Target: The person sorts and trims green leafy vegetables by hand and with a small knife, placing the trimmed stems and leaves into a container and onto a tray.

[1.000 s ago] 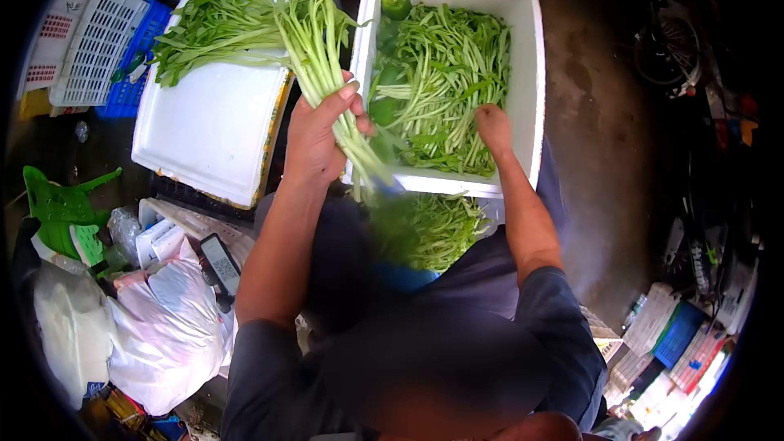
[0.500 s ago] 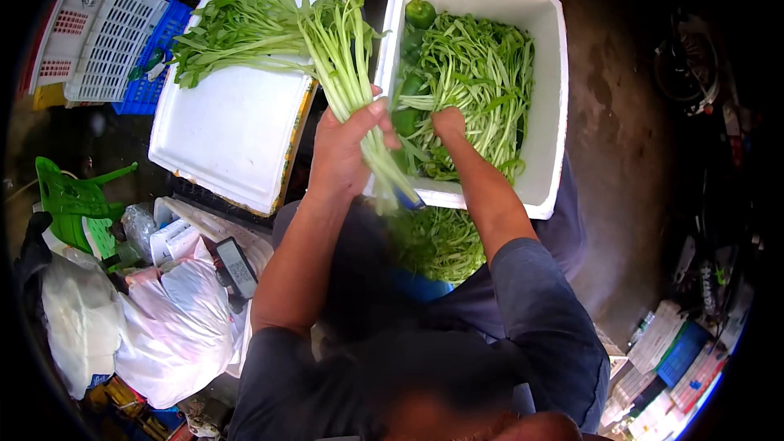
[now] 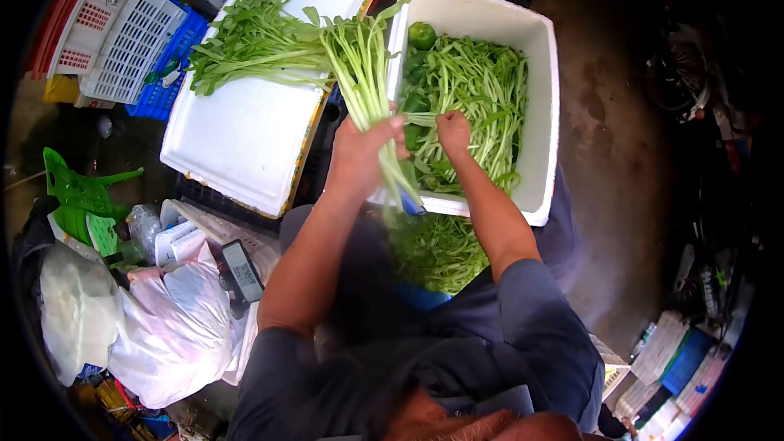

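Note:
My left hand (image 3: 366,153) is wrapped around a bunch of leafy green stems (image 3: 363,73), which looks like water spinach, leaves pointing away from me. A small blue item (image 3: 411,202) shows at the bunch's lower end; I cannot make out what it is. Over the white foam box (image 3: 549,126), my right hand (image 3: 454,131) is closed on a few pale stems (image 3: 420,118) that stretch toward my left hand. Loose greens of the same kind (image 3: 482,90) fill much of the box. Green round or long vegetables (image 3: 421,35) lie along its left side.
Left of the box, a white foam lid (image 3: 237,135) carries another pile of greens (image 3: 253,41). More greens (image 3: 441,253) lie below the box, near my lap. Plastic crates (image 3: 135,41), a green chair (image 3: 82,196), white bags (image 3: 175,327) and a phone-like device (image 3: 242,269) are at left.
The view has shifted slightly, so the lid and crates sit lower and further right. My right fist has turned a little, and both hands keep their holds.

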Tool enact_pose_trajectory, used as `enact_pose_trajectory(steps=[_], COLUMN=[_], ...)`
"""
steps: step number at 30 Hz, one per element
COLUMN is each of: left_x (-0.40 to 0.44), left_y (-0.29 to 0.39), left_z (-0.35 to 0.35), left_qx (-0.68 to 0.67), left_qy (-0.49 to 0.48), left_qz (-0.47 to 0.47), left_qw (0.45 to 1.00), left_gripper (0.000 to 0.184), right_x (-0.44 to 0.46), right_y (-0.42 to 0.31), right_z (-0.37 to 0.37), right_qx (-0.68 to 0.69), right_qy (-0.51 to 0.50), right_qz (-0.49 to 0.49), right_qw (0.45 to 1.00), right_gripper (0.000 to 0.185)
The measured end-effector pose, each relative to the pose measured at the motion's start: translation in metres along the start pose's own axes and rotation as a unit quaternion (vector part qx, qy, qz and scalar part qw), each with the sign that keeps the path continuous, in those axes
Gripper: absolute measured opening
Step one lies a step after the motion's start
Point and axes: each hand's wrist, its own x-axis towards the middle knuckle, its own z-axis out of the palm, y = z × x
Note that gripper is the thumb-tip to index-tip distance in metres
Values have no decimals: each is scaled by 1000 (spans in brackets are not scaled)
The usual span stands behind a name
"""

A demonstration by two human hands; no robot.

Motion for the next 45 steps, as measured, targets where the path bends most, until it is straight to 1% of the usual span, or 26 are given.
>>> enact_pose_trajectory(steps=[1, 3, 4, 6, 7, 10, 11, 13, 14, 16, 17, 20, 23, 26, 27, 29, 30, 33, 35, 36, 38, 39, 41, 43, 45], left_x=[-2, -5, -8, -15, -18, -29, -32, -40, -48, -52, -54, -67, -73, -63, -63, -64, -63, -63, -65, -61, -52, -53, -54, -50, -49], left_y=[2, 0, -1, -8, -14, -28, -32, -35, -35, -44, -47, -39, -29, -43, -44, -43, -44, -44, -38, -40, -48, -46, -31, -23, -18], left_z=[5, 7, 8, 13, 17, 27, 29, 37, 42, 41, 40, 45, 47, 38, 38, 40, 39, 38, 41, 38, 28, 27, 32, 27, 24], left_qx=[10, 19, 30, 53, 65, 96, 103, 121, 98, 111, 117, 56, 42, 75, 88, 115, 123, 135, 127, 126, 122, 79, -7, -42, -41], left_qy=[4, -22, -33, -41, -49, -77, -92, -124, -129, -144, -152, -168, -182, -202, -203, -205, -207, -210, -207, -205, -194, -179, -145, -155, -134], left_qz=[2, -12, -20, -23, -15, 2, 0, -4, -2, 16, 24, 0, -58, -30, -27, -20, -23, -37, -49, -40, -32, -49, -81, -83, -70], left_qw=[1000, 1000, 999, 997, 997, 992, 990, 985, 987, 983, 981, 984, 981, 976, 975, 972, 970, 968, 969, 970, 973, 979, 986, 984, 988], left_gripper=[26, 26, 26, 27, 27, 26, 25, 24, 27, 28, 28, 28, 33, 33, 32, 32, 31, 30, 29, 28, 26, 25, 21, 18, 18], right_x=[2, -3, -19, -64, -85, -139, -162, -195, -208, -224, -230, -239, -244, -240, -241, -240, -239, -238, -233, -231, -231, -233, -240, -253, -273], right_y=[0, -5, -25, -75, -88, -90, -94, -88, -87, -87, -87, -91, -95, -80, -85, -98, -98, -102, -94, -91, -80, -74, -60, -39, -13], right_z=[-12, -41, -68, -126, -143, -166, -173, -168, -167, -167, -170, -180, -185, -173, -175, -182, -185, -191, -184, -181, -179, -179, -181, -185, -191], right_qx=[57, 172, 235, 291, 320, 372, 361, 419, 380, 281, 269, 240, 243, 313, 408, 583, 579, 604, 624, 633, 588, 564, 517, 389, 252], right_qy=[2, 5, -17, -28, -35, 17, 31, 55, 74, 114, 119, 123, 95, 23, 3, -36, -51, -98, -97, -97, -99, -102, -136, -173, -201], right_qz=[-6, -22, -20, -2, 6, -45, -45, -77, -114, -184, -186, -193, -196, -139, -101, -23, -19, 9, 16, 21, -10, -21, -5, -41, -79], right_qw=[998, 985, 972, 956, 947, 927, 931, 903, 915, 935, 937, 943, 945, 939, 907, 811, 813, 791, 775, 767, 803, 819, 845, 904, 943], right_gripper=[26, 23, 15, 14, 14, 16, 17, 17, 16, 16, 17, 19, 18, 23, 26, 33, 36, 29, 23, 20, 15, 13, 12, 12, 16])
